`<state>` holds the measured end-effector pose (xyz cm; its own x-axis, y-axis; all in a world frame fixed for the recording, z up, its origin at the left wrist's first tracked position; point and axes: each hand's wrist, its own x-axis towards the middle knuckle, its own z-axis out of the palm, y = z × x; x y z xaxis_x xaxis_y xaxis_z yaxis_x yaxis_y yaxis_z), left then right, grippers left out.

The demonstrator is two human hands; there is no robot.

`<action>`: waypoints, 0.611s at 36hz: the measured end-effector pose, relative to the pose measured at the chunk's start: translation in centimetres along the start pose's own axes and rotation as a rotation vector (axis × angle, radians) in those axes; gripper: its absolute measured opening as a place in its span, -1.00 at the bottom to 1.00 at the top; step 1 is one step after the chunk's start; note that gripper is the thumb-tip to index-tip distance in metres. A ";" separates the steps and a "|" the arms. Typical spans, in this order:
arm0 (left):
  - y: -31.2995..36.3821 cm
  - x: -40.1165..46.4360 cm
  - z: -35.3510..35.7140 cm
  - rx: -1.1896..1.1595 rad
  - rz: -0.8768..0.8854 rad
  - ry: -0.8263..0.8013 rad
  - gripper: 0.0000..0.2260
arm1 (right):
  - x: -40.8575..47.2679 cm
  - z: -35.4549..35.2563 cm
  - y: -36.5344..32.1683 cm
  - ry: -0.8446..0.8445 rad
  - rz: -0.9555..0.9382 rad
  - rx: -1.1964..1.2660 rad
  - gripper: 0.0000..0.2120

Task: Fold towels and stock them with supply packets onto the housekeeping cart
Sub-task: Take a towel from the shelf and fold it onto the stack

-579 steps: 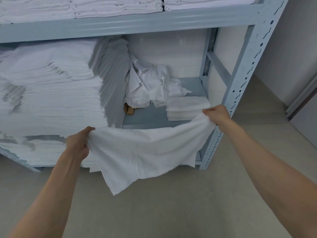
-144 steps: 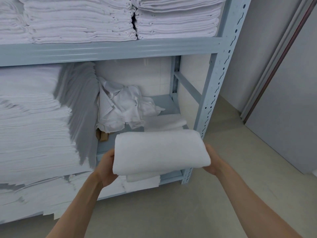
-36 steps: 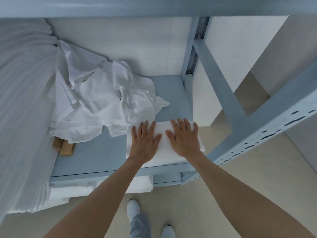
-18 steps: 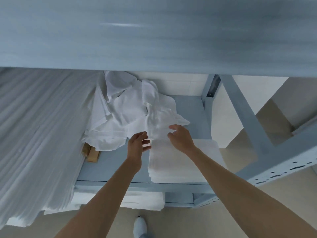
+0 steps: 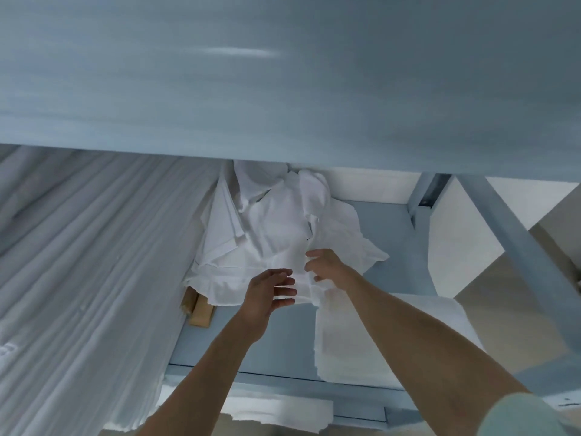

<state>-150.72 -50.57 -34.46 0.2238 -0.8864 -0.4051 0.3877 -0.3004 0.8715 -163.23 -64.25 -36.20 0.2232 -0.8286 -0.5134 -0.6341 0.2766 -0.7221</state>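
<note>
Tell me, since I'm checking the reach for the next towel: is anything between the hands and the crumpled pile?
Nothing visible. The left hand and right hand are open at the front edge of the crumpled towels, beside the folded stack.

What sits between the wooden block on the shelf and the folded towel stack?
In the head view, between the wooden block and the folded towel stack lies bare blue shelf, crossed above by the left hand and its forearm.

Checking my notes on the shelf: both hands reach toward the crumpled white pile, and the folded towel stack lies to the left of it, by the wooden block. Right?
Not quite. In the head view the folded towel stack lies to the right of the crumpled pile; only the wooden block is on the left. Both hands, left and right, do reach toward the pile.
</note>
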 end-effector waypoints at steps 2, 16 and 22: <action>-0.2 0.5 -0.4 0.072 0.018 0.013 -0.85 | 1.0 0.4 0.2 -0.019 0.033 0.117 -0.53; 1.1 1.9 0.9 0.262 -0.131 -0.060 -0.84 | 2.4 -0.9 0.9 0.169 -0.010 0.280 -0.85; 1.8 1.8 0.7 0.284 -0.167 -0.118 -0.86 | 3.1 -0.7 0.3 -0.066 0.173 0.104 -0.61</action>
<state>-150.29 -52.98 -33.43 0.0674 -0.8464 -0.5283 0.1426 -0.5159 0.8447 -163.28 -67.10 -37.69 0.1673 -0.7318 -0.6607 -0.5877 0.4640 -0.6627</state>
